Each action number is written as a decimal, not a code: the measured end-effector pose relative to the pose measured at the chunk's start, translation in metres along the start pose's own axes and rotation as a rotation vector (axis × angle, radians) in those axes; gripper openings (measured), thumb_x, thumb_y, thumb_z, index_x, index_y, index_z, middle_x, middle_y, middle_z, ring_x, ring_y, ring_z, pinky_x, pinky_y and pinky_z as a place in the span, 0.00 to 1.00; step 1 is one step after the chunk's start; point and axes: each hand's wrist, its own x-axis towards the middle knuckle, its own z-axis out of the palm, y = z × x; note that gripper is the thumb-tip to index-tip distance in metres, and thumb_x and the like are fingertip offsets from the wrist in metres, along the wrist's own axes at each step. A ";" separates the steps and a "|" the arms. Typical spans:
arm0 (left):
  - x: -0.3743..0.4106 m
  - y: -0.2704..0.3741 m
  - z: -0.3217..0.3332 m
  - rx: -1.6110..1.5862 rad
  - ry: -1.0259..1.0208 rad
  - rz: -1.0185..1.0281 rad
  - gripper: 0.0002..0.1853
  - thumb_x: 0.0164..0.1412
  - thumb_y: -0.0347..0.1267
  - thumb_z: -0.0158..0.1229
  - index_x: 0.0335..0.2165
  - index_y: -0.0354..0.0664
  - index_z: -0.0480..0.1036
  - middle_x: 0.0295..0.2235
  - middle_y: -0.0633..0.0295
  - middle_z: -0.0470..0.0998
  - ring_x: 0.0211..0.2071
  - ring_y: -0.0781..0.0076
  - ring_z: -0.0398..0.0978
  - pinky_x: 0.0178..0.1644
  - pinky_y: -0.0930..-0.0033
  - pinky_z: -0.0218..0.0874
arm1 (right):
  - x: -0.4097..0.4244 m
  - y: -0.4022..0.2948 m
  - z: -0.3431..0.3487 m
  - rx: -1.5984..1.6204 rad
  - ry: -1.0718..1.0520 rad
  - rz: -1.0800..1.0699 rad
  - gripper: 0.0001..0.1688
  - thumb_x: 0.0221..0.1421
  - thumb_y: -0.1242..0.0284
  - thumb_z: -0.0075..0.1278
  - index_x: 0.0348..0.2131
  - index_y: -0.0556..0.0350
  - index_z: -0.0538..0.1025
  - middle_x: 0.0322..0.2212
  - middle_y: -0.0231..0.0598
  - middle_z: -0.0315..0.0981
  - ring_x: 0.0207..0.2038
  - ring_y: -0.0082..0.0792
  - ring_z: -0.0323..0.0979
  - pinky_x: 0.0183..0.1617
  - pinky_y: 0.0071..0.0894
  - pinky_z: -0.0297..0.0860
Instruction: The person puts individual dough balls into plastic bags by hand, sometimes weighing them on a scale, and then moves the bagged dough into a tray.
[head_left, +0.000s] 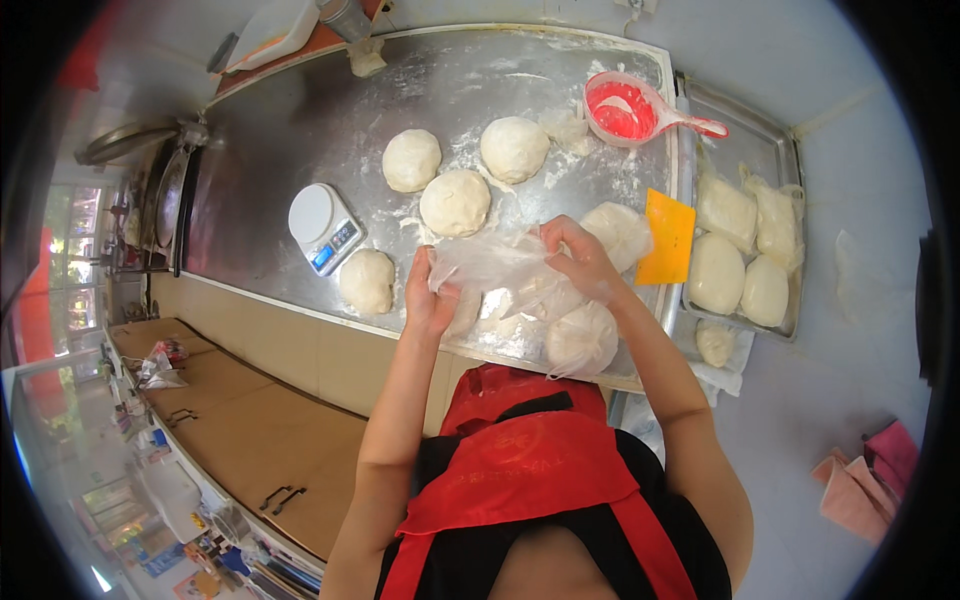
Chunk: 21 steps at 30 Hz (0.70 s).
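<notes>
A clear plastic bag (487, 259) is stretched between my two hands over the near part of the steel worktop. My left hand (430, 296) grips its left end, and my right hand (577, 253) pinches its right end between thumb and fingers. Just beyond the bag lie three floured dough balls (454, 202). Another dough piece (367, 281) sits left of my left hand, beside a white digital kitchen scale (321, 225). Bagged dough (583, 341) rests near the table's front edge, and another bagged piece (619, 231) lies beyond my right hand. Whether the held bag contains anything cannot be told.
An orange dough scraper (666, 236) lies at the worktop's (262, 150) right edge. Behind it is a red-and-white scoop (626, 110) with flour. A metal tray (796, 300) at the right holds several bagged doughs. Brown cabinets (247, 435) stand at the lower left.
</notes>
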 end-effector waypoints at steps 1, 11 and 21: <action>-0.002 0.002 -0.003 -0.035 -0.045 -0.016 0.13 0.66 0.44 0.41 0.31 0.50 0.66 0.30 0.70 0.71 0.35 0.74 0.70 0.43 0.65 0.63 | 0.001 0.001 0.002 0.143 0.025 0.048 0.06 0.46 0.81 0.44 0.28 0.53 0.66 0.25 0.33 0.65 0.40 0.29 0.67 0.45 0.28 0.61; -0.042 0.030 0.030 1.294 -0.263 0.008 0.15 0.55 0.39 0.57 0.39 0.42 0.72 0.38 0.61 0.75 0.41 0.62 0.70 0.47 0.62 0.60 | 0.019 0.014 -0.015 0.304 0.426 0.456 0.11 0.51 0.75 0.38 0.37 0.53 0.68 0.29 0.35 0.67 0.37 0.27 0.67 0.44 0.25 0.61; -0.059 0.040 0.024 1.375 -0.410 0.447 0.12 0.50 0.27 0.52 0.35 0.37 0.74 0.37 0.57 0.75 0.35 0.63 0.72 0.40 0.68 0.62 | 0.037 -0.025 0.033 -0.479 -0.502 -0.150 0.22 0.49 0.70 0.51 0.46 0.49 0.71 0.43 0.39 0.72 0.43 0.38 0.69 0.57 0.42 0.55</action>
